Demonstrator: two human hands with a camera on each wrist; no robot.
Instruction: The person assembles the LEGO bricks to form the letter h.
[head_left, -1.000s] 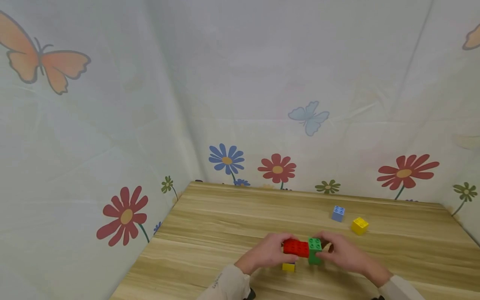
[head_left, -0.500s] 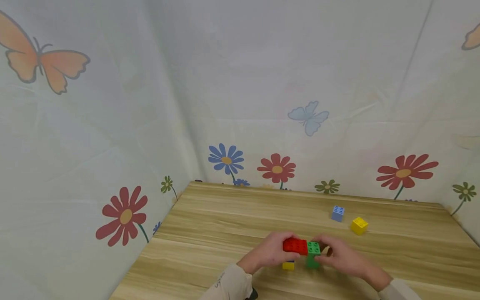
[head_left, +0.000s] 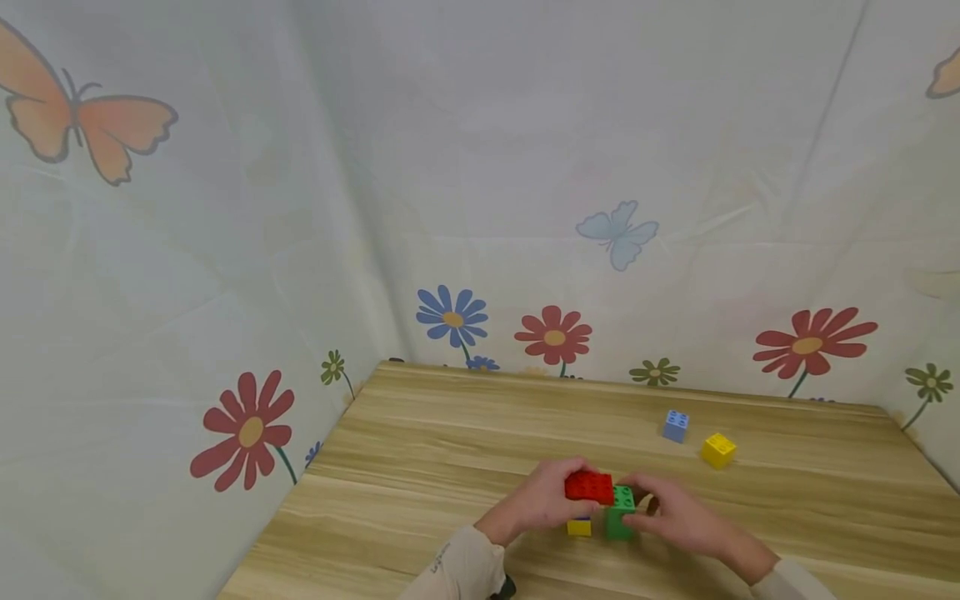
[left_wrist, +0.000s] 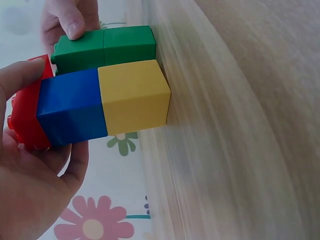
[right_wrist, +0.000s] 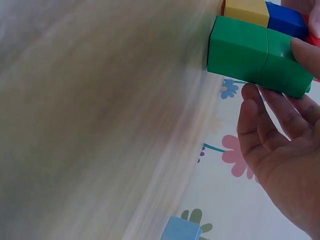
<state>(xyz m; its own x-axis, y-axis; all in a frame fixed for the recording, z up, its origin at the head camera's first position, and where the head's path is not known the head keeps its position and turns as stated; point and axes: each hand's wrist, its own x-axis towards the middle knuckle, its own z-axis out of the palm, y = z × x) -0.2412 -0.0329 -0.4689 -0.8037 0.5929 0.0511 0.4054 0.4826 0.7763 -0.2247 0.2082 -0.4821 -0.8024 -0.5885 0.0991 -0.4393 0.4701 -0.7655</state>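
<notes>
My left hand grips a long red building brick between thumb and fingers. In the left wrist view, a blue brick sits directly under the red one, with a yellow brick below that, at the table surface. My right hand pinches an upright stack of two green bricks by its upper brick, thumb on one side and fingers on the other. This green stack stands close beside the blue and yellow column. Seen from the head, the red brick's right end overlaps the green studs; whether they touch I cannot tell.
Farther back on the wooden table lie a light blue brick and a loose yellow brick, to the right of the hands. A pale cloth with printed flowers and butterflies hangs along the table's back and left edges.
The green stack has shifted left and slightly nearer to me, so the red brick now overlaps part of its top. Both hands keep their holds. The loose bricks have stayed put.
</notes>
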